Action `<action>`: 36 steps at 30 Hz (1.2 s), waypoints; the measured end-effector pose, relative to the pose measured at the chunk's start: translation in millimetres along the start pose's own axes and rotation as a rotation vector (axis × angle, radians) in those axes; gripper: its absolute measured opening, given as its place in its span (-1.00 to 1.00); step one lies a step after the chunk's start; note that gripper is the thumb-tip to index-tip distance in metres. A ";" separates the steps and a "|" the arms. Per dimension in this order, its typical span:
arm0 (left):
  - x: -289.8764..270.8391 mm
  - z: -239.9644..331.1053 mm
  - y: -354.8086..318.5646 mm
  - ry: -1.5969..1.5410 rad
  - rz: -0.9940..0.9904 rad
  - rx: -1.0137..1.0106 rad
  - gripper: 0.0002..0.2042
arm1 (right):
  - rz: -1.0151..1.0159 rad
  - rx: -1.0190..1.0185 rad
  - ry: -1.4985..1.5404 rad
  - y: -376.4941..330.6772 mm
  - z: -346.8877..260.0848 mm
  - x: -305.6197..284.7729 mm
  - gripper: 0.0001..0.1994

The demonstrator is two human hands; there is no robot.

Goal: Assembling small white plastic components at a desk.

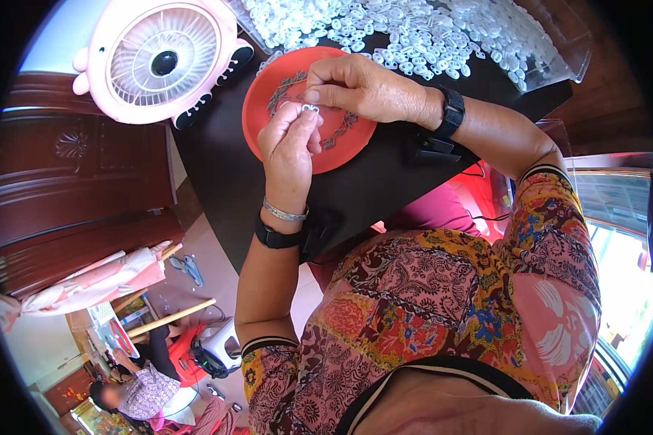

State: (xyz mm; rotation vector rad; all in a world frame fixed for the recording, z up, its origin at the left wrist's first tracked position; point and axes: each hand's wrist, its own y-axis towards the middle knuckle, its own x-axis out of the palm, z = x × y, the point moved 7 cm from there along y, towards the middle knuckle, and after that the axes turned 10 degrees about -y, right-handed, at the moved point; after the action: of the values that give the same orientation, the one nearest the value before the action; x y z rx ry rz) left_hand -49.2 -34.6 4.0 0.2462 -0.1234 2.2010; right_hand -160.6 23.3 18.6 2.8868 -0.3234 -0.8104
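Note:
My left hand (pixel 289 148) is closed, with a small white plastic piece with two round openings (pixel 310 108) pinched between thumb and forefinger. Just above it my right hand (pixel 374 88) has thumb and fingertip pressed together, close to that piece. Whatever the right fingers hold is too small to make out. Both hands are over a round red plate (pixel 252 123). Many small grey pieces (pixel 286 90) lie in it, in a rough ring, partly covered by my hands.
A heap of similar white plastic pieces (pixel 413 45) spreads along the far side of the black table (pixel 218 174), reaching a clear plastic bin (pixel 569 54). A pink fan (pixel 134 54) stands at the far left. Another person (pixel 149 388) sits at the lower left.

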 end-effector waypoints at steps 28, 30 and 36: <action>-4.6 -1.8 1.7 0.042 0.021 -0.008 -0.81 | -0.043 0.014 0.242 2.0 5.5 -1.5 -0.82; -5.8 -2.2 1.7 0.039 0.022 -0.005 -0.81 | -0.061 -0.002 0.243 2.0 3.1 -0.1 -0.81; -5.9 -2.6 2.3 0.033 0.012 -0.008 -0.82 | -0.050 -0.037 0.157 2.4 1.7 -2.5 -0.79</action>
State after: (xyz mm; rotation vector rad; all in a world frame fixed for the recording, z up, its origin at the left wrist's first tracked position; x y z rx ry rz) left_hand -48.0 -40.2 0.1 0.2050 -0.1151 2.2155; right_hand -164.0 21.5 18.9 2.9115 -0.2176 -0.5851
